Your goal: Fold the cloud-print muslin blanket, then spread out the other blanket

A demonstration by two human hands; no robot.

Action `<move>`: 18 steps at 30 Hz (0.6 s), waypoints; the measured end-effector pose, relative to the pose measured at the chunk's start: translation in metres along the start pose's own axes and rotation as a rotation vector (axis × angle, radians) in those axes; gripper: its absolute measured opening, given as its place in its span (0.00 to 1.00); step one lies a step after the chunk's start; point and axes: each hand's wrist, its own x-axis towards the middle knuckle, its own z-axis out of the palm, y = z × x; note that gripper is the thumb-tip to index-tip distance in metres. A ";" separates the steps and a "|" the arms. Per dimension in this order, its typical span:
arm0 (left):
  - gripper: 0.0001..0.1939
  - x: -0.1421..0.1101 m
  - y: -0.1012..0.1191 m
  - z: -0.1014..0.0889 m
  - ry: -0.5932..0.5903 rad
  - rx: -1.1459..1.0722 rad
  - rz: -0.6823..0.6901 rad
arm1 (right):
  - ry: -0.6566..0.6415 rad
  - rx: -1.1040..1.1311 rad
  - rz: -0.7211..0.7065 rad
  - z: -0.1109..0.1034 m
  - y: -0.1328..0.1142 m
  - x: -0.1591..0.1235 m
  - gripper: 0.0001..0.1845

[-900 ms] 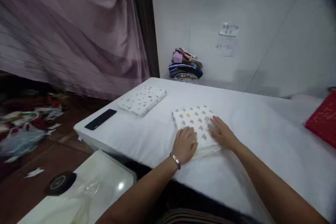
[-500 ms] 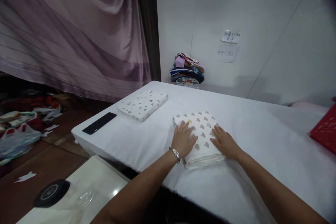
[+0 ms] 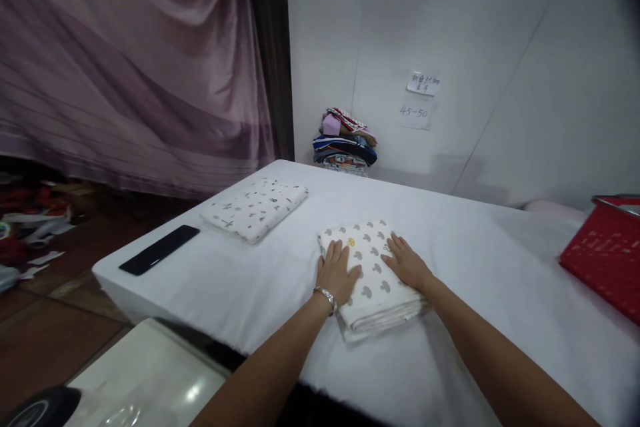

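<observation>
Under both my palms lies a folded white cloth [image 3: 367, 293] with grey mushroom-like prints and a small yellow mark; its stacked layers show along the near edge. My left hand [image 3: 337, 273] rests flat on its left side, fingers spread, a silver bracelet on the wrist. On the upper right part of the cloth my right hand [image 3: 407, 263] lies flat with fingers stretched out. Farther left on the same table sits a second folded white cloth [image 3: 255, 207] with small dark prints, touched by neither hand.
A black phone-like slab [image 3: 160, 250] lies near the left edge of the white-covered table [image 3: 235, 300]. Folded clothes [image 3: 345, 140] are piled by the wall. A red box [image 3: 605, 257] stands at right, a cream surface [image 3: 150, 367] at lower left. A pink curtain [image 3: 150, 67] hangs at left.
The view has turned slightly right, so the scene sits farther left and more of the red box shows. Both hands stay flat on the mushroom-print cloth, the right one slightly farther onto it.
</observation>
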 end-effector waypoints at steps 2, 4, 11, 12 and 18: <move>0.31 0.001 0.000 0.001 0.012 -0.014 0.002 | -0.006 0.074 0.038 -0.004 0.000 0.000 0.34; 0.30 0.001 -0.001 0.002 0.030 -0.032 0.008 | 0.000 0.154 0.124 -0.010 0.000 -0.002 0.34; 0.33 0.000 -0.006 0.004 0.215 -0.211 -0.092 | 0.031 0.206 0.352 -0.028 0.004 -0.023 0.36; 0.34 0.001 -0.007 0.002 0.251 -0.255 -0.143 | 0.025 0.195 0.375 -0.029 0.004 -0.026 0.36; 0.41 0.019 -0.022 -0.008 0.194 -0.563 -0.472 | -0.061 0.078 0.476 -0.032 0.000 -0.027 0.40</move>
